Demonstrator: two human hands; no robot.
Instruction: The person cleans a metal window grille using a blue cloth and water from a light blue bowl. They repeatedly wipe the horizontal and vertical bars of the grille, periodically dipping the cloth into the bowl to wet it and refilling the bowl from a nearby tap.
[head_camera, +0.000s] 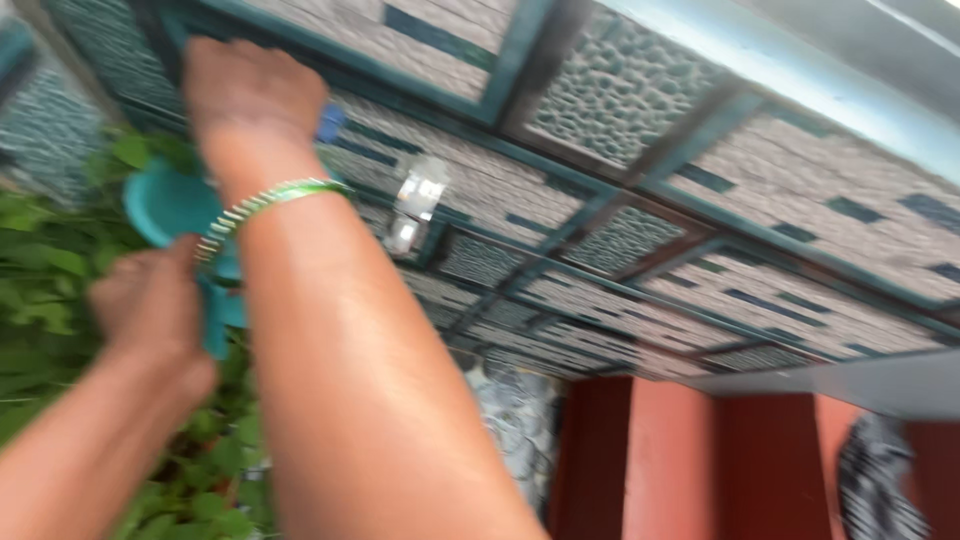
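Against the tiled wall (620, 240), above green leaves (45, 270), the left hand (150, 300) gripped a teal plastic scoop (165, 205) by its handle, while the right hand (245, 90) reached higher, seemingly closed on something blue (331, 122), too blurred to identify.

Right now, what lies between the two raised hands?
In the head view, a teal plastic cup sits between the left hand and right hand, with green leaves behind it.

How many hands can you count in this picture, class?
2. The left hand grips the teal plastic cup's handle at lower left; the right hand, beaded bracelet on its wrist, reaches up at upper left.
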